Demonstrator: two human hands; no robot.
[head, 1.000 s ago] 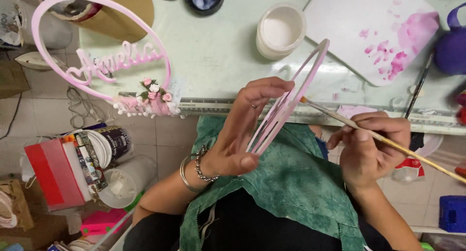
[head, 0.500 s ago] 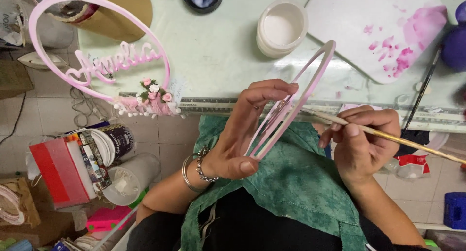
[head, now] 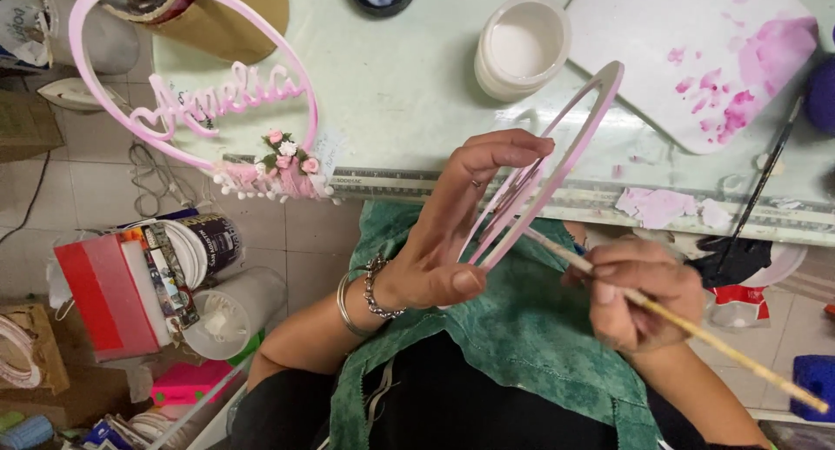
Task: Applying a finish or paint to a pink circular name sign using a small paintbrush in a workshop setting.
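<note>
Left hand grips a tilted pink hoop, right hand pinches a brush beside a red box.

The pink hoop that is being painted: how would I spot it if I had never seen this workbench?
Start at the pale green table and come down to its near edge, where the left hand holds a plain pink hoop edge-on while the right hand touches a thin brush to it. Unlike the finished hoop lying on the table's left, it carries no flowers.
</note>
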